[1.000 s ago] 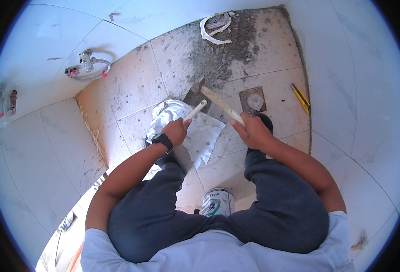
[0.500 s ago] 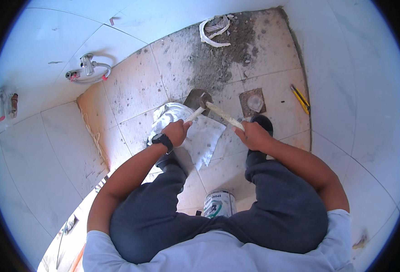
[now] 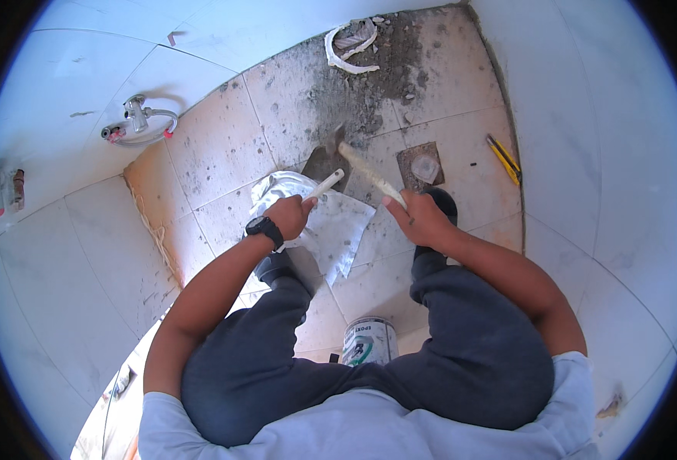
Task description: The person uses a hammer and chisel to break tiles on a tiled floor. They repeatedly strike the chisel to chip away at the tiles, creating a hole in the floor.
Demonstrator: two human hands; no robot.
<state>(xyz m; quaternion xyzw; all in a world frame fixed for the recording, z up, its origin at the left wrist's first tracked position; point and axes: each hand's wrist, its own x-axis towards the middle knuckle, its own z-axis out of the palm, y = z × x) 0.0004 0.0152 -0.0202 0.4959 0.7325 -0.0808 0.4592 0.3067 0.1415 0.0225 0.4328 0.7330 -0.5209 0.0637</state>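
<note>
My left hand (image 3: 290, 215) is closed round a short pale handle (image 3: 324, 185) with a small hole near its far end; the rest of that tool is hidden by the hand. My right hand (image 3: 421, 218) grips a hammer (image 3: 369, 174) by its pale, dirty handle, the metal head pointing away from me. The head is apart from the left handle's tip. Beyond that tip lies a dark flat patch or plate (image 3: 317, 162) whose kind I cannot tell. A crumpled silvery-white sheet (image 3: 342, 232) spreads on the floor under and beside my left hand.
A yellow utility knife (image 3: 504, 159) lies by the right wall. Near my right foot is a square floor drain (image 3: 421, 165). Grey rubble (image 3: 369, 96) and a broken white ring (image 3: 334, 52) lie at the back. A paint can (image 3: 370, 341) stands between my legs; a tap (image 3: 136, 113) juts from the left wall.
The hammer head has moved up and away from the left handle's tip, where it was touching or nearly touching before. Both hands keep their grip. The whole view has shifted slightly.
</note>
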